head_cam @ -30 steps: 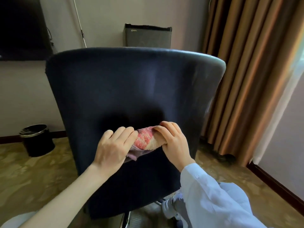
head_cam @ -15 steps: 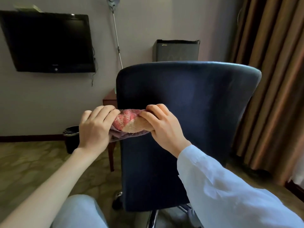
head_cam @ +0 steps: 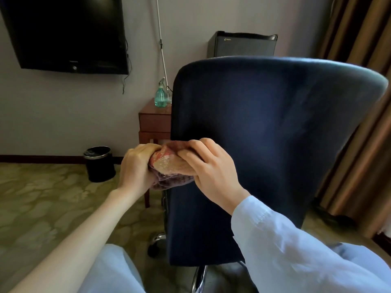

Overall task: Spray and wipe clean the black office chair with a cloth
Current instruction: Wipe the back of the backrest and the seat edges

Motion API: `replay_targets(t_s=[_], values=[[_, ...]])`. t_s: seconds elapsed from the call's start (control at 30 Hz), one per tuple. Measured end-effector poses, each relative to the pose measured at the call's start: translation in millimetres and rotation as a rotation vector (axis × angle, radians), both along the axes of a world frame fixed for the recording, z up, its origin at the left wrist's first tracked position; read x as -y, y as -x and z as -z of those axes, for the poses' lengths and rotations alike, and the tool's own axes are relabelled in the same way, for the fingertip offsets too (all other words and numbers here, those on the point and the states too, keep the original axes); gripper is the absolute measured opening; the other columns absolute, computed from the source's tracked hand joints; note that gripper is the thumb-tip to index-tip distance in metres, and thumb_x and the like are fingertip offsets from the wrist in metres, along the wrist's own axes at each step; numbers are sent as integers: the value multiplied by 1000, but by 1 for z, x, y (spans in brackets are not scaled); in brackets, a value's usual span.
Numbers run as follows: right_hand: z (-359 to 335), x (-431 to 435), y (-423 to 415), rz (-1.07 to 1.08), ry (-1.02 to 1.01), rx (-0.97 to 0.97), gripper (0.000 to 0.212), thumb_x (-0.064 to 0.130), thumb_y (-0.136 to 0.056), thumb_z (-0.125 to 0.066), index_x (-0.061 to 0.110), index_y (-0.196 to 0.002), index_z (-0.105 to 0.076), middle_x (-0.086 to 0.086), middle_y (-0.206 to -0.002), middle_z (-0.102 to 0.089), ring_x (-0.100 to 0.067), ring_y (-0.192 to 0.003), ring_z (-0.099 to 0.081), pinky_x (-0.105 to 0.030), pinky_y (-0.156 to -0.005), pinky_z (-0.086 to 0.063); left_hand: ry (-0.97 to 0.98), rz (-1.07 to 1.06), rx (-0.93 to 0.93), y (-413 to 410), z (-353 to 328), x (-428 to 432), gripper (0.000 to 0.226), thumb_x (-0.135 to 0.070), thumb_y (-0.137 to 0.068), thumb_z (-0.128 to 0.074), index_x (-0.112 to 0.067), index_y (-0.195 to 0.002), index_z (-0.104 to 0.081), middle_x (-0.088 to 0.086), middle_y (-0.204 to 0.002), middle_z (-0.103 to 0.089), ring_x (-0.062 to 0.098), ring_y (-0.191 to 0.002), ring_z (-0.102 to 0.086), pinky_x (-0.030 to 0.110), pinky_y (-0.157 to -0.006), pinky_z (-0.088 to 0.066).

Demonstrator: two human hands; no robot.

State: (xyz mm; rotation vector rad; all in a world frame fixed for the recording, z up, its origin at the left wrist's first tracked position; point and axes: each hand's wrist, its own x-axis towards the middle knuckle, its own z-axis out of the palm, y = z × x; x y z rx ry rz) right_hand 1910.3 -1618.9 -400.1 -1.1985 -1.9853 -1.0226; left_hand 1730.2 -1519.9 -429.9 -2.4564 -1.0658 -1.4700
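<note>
The back of the dark office chair [head_cam: 275,144] fills the right half of the view, its backrest facing me. A bunched pink and beige cloth [head_cam: 169,166] is held in front of the chair's left edge. My left hand [head_cam: 137,168] grips the cloth's left end with curled fingers. My right hand [head_cam: 211,168] grips its right end, fingers curled over the top. A green spray bottle [head_cam: 160,96] stands on a small wooden side table [head_cam: 154,119] behind the chair's left edge.
A black waste bin [head_cam: 99,163] stands on the patterned floor by the wall. A television [head_cam: 65,32] hangs at the upper left. A small grey fridge [head_cam: 241,44] sits behind the chair. Brown curtains [head_cam: 359,144] hang at the right.
The view has swung left, so the chair now sits further right. Both hands stayed gripped on the cloth and moved from the middle of the backrest to its left edge.
</note>
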Motion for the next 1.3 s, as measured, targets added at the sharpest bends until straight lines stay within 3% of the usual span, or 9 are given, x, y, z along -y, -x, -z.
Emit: replay_targets(t_s=[0.17, 0.37, 0.5, 0.7, 0.83, 1.07, 1.2, 1.3], values=[[8, 2, -9, -20, -66, -28, 47, 7, -95, -24, 9, -105, -70, -8, -110, -65, -29, -96, -58, -34, -80, -49, 12, 78, -13, -4, 1, 1, 40, -2, -64, -81, -8, -103, -70, 8, -98, -70, 28, -92, -66, 40, -80, -53], [23, 10, -26, -21, -127, -72, 32, -5, -82, -53, 9, -104, -72, -9, -109, -66, -30, -98, -58, -38, -79, -50, -14, 135, 7, -14, 10, 14, 39, -2, -63, -82, -7, -100, -70, 6, -99, -70, 26, -95, -65, 36, -81, -50], [36, 20, -41, -22, -124, -91, 27, 3, -90, -50, 9, -104, -72, -10, -109, -66, -31, -100, -59, -40, -81, -52, -2, 166, 26, -27, 17, 24, 39, -1, -64, -82, -6, -101, -70, 8, -100, -70, 25, -96, -65, 38, -83, -51], [71, 36, -71, 4, -114, -123, 20, 5, -85, -66, 8, -103, -74, -13, -110, -67, -31, -106, -60, -44, -88, -52, -4, 209, -25, -48, 41, 43, 38, -7, -65, -82, -8, -101, -69, 5, -100, -69, 21, -97, -63, 34, -85, -49], [99, 47, -84, 15, -96, -173, 24, 17, -97, -52, 8, -103, -74, -14, -109, -68, -30, -108, -59, -48, -87, -53, 33, 235, -49, -64, 67, 53, 44, -10, -61, -86, -7, -102, -70, 5, -101, -70, 20, -99, -63, 33, -87, -49], [141, 69, -107, 3, 54, -257, 23, 24, -101, -44, 18, -116, -60, -4, -123, -55, -25, -115, -52, -36, -99, -46, 115, 293, -84, -85, 110, 68, 54, -14, -51, -90, -8, -102, -70, 3, -101, -69, 18, -101, -61, 33, -85, -47], [159, 80, -117, 34, 140, -253, 25, 24, -95, -53, 20, -119, -56, -1, -125, -52, -22, -117, -51, -33, -101, -44, 131, 312, -77, -96, 130, 73, 49, -7, -55, -87, -8, -101, -70, 3, -100, -69, 17, -100, -59, 31, -85, -45], [169, 87, -124, 54, 188, -267, 25, 22, -94, -53, 21, -119, -55, 0, -125, -52, -22, -117, -51, -31, -102, -43, 128, 324, -76, -102, 140, 77, 39, -14, -61, -80, -8, -99, -70, 3, -99, -69, 17, -98, -58, 29, -84, -44]])
